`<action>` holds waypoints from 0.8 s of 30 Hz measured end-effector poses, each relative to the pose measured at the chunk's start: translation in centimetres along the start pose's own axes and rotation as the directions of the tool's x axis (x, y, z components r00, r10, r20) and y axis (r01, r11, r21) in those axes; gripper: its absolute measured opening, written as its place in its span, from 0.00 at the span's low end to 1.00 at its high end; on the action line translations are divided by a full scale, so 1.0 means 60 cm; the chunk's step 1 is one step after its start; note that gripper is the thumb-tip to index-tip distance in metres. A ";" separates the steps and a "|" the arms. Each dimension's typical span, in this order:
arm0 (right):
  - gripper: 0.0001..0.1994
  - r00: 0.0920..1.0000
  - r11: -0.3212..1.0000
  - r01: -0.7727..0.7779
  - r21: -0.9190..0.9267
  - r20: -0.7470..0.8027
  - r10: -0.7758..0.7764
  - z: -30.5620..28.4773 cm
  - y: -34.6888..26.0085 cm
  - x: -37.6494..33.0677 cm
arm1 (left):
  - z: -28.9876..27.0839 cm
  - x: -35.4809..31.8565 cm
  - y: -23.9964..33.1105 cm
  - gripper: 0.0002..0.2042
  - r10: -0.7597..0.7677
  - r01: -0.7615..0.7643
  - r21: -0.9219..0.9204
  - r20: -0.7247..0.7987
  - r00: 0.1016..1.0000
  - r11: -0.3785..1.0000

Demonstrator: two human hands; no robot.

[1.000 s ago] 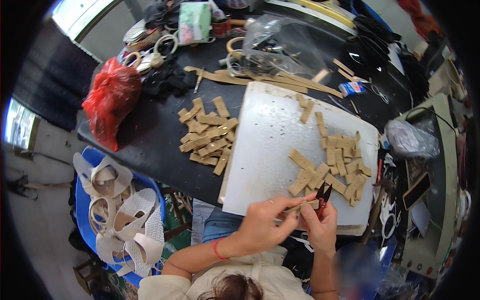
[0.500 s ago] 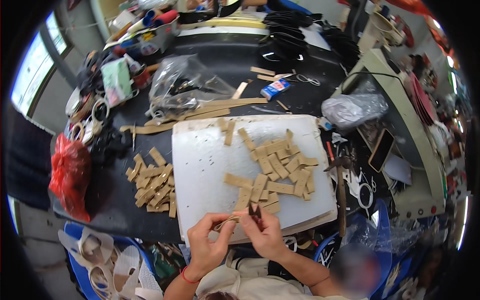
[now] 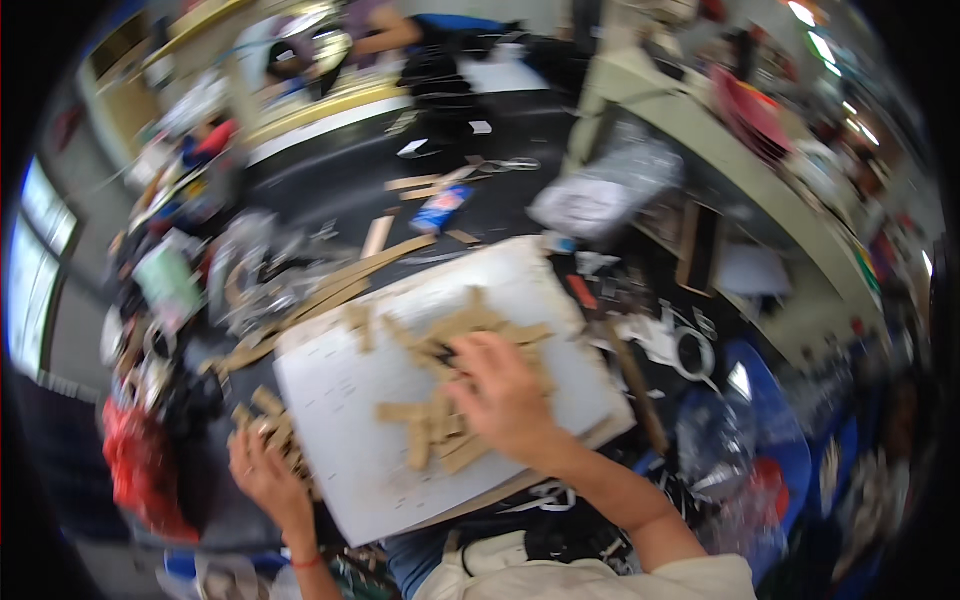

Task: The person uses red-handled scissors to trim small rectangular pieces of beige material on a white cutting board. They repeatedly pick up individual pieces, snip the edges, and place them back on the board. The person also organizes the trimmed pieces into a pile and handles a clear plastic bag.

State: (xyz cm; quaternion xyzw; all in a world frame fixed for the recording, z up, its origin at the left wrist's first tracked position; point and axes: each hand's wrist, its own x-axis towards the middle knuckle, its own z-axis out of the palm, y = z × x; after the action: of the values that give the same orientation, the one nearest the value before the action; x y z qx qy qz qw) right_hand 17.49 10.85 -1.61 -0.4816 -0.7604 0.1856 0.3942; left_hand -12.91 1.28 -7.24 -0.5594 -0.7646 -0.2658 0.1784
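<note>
My right hand (image 3: pixel 503 398) is out over the white board (image 3: pixel 318 400), fingers curled round a small dark tool (image 3: pixel 443 352), its end poking out toward 10 o'clock (blur eats the rest of it). Tan strips (image 3: pixel 418 440) are heaped under and around that hand! The clearest one lies at 7 o'clock from my right fingertips, its long axis running roughly 12 to 6; another sits at 8 o'clock, stretched 9 to 3, and the right hand is plainly the nearer to both.

Over to the left hand (image 3: pixel 268 478): it's down at the tan pile (image 3: pixel 265 400) on the black table (image 3: pixel 330 150), fingers spread, and I can't tell whether they're pinching a piece or only touching. From there the board's heap lies between 2 and 3 o'clock, well apart, the bare board edge between. Red band (image 3: pixel 303 563) on my left wrist; blue packet (image 3: pixel 441 209) up at 12 from my right fingertips, beyond the board.
</note>
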 end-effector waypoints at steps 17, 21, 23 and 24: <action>0.23 0.604 0.428 -0.774 -0.467 -0.748 0.276 -0.363 0.314 -0.284 | -0.027 0.025 0.070 0.17 0.261 -0.263 0.011 0.085 0.962 0.965; 0.20 0.259 -0.129 -0.913 -0.388 -0.793 0.551 -0.424 0.424 -0.476 | -0.022 0.036 0.066 0.18 0.331 -0.331 0.005 -0.034 0.943 0.944; 0.18 0.159 -0.003 -0.978 -0.210 -0.749 0.643 -0.465 0.415 -0.497 | -0.002 0.046 0.020 0.20 0.356 -0.354 0.040 -0.134 0.925 0.935; 0.17 0.111 0.044 -0.993 -0.111 -0.714 0.692 -0.473 0.408 -0.503 | -0.013 0.048 0.030 0.20 0.340 -0.338 0.038 -0.142 0.930 0.940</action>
State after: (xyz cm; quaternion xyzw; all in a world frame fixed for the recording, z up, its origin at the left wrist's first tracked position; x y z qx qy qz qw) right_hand 60.74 -7.02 -12.88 -0.9649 -0.1780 0.0192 0.1923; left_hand -12.14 3.42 -4.60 -0.6608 -0.6431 -0.2665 0.2806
